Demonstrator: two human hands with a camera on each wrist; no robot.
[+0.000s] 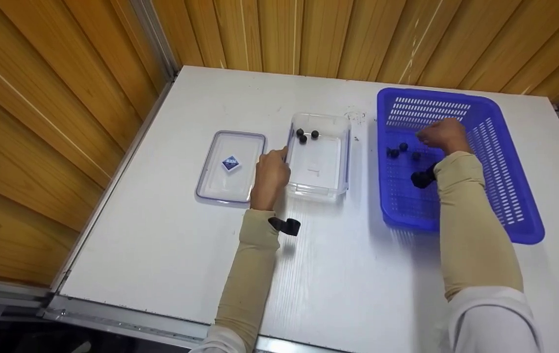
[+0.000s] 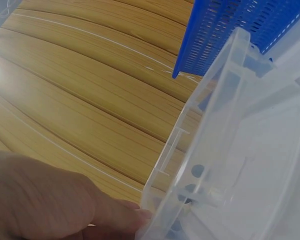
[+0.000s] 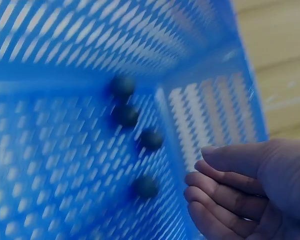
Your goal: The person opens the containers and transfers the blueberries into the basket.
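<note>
dark balls (image 1: 403, 148) in blue basket (image 1: 505, 162); right hand (image 1: 444, 135) over them, fingers loosely curled, empty.

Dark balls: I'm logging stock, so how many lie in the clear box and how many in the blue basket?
Dark balls in the clear box: 3
Dark balls in the blue basket, by the right wrist view: 4
Total: 7

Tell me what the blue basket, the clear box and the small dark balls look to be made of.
Blue basket: likely molded plastic, glossy, slotted walls. Clear box: see-through hard plastic, table visible through it. Dark balls: matte and round; material unclear.
</note>
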